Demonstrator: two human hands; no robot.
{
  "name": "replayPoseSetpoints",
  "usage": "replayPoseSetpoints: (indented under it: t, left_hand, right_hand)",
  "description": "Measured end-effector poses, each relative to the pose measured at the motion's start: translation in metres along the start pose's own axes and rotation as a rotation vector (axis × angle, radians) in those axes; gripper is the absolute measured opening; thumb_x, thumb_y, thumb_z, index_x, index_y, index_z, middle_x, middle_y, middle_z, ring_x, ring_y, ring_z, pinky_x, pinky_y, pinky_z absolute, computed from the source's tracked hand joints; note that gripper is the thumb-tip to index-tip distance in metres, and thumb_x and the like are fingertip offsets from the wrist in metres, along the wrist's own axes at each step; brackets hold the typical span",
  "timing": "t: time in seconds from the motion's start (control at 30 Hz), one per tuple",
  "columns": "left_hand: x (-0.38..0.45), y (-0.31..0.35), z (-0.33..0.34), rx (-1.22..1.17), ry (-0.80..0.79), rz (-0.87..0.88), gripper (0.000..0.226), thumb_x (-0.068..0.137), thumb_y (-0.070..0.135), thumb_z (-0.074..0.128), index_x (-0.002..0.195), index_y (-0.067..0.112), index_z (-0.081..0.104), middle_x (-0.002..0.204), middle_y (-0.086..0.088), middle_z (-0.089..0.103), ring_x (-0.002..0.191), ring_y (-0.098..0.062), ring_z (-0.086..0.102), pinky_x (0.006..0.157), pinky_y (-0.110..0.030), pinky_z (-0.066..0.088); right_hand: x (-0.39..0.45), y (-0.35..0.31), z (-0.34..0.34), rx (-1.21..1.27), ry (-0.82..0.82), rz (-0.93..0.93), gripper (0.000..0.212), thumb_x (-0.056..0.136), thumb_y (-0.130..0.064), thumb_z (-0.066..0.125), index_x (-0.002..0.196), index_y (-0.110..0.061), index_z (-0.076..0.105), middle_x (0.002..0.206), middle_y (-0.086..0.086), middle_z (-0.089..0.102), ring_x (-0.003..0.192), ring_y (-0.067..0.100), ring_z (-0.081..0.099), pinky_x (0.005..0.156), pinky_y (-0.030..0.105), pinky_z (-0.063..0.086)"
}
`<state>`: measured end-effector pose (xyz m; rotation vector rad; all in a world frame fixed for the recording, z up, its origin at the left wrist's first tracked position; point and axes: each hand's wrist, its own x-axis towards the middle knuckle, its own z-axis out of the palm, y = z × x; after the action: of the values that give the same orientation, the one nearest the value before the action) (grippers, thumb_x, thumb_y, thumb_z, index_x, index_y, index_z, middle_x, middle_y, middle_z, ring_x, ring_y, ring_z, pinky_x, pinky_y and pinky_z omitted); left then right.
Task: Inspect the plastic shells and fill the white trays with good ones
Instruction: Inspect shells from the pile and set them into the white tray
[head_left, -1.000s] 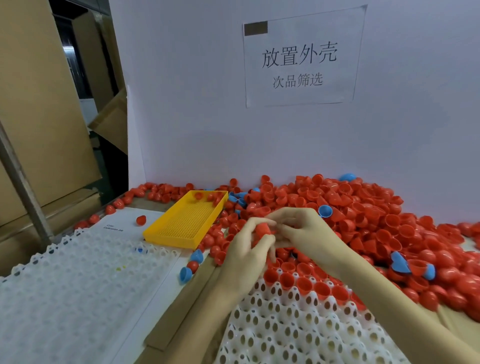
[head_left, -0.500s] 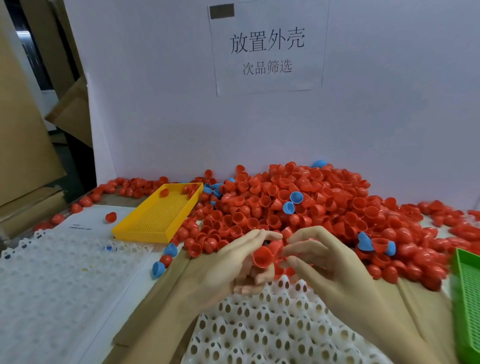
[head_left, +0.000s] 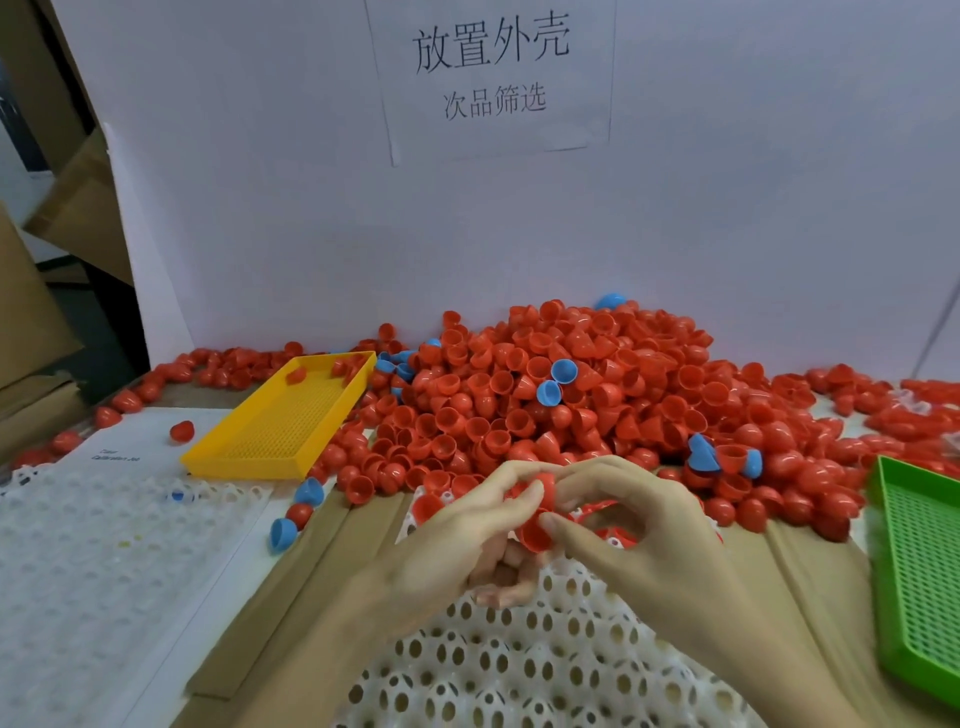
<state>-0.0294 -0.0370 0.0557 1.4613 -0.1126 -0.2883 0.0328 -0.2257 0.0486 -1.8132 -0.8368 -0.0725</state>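
Red plastic shells lie heaped along the back of the bench against a white board, with a few blue shells mixed in. Both hands meet over the far edge of the near white tray: the left hand and the right hand pinch one red shell between thumbs and fingertips (a second shell seems to sit just above it, but I cannot tell). A yellow tray lies at the heap's left edge with two red shells inside. Another white tray fills the bench's near left corner. A green tray sits at the right edge. A paper sign hangs on the board.
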Motion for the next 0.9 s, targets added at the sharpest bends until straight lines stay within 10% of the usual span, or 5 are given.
replayPoseSetpoints:
  t: [0.13,0.43,0.6,0.9]
  left_hand:
    - [-0.001,0.002,-0.008,0.214,-0.013,0.06,0.039,0.105,0.059,0.044,0.139,0.042,0.05,0.091,-0.008,0.073,0.056,-0.02,0.056,0.048,-0.027,0.036]
    - [-0.009,0.001,-0.08,1.044,0.835,0.086,0.027,0.105,0.041,0.056,0.084,0.025,0.064,0.048,0.002,0.052,0.042,-0.007,0.044,0.048,-0.027,0.036]
    - [-0.01,-0.008,-0.094,1.039,0.655,-0.252,0.031,0.101,0.047,0.06,0.088,0.02,0.064,0.056,-0.001,0.07,0.038,-0.012,0.056,0.046,-0.028,0.05]
    - [-0.015,-0.007,-0.091,0.894,0.522,-0.312,0.049,0.109,0.037,0.048,0.069,0.009,0.057,0.049,-0.002,0.059,0.028,-0.011,0.04,0.034,-0.018,0.033]
  right_hand:
    - [0.001,0.006,-0.004,-0.067,0.038,-0.014,0.012,0.082,-0.021,0.084,0.086,-0.029,0.076,0.098,-0.011,0.072,0.091,0.017,0.071,0.073,0.025,0.059]
    - [0.004,0.017,-0.007,-0.216,-0.008,0.036,0.022,0.082,-0.021,0.084,0.083,-0.038,0.071,0.092,-0.014,0.065,0.083,0.01,0.067,0.071,0.022,0.057]
    - [0.014,-0.002,0.009,-0.35,-0.229,-0.014,0.012,0.091,-0.031,0.077,0.094,-0.04,0.069,0.1,-0.016,0.06,0.089,0.003,0.062,0.078,0.017,0.054]
    - [0.058,-0.036,0.074,-0.516,-0.495,-0.18,0.016,0.095,-0.031,0.072,0.107,-0.021,0.076,0.096,-0.009,0.057,0.092,0.008,0.051,0.083,0.025,0.048]
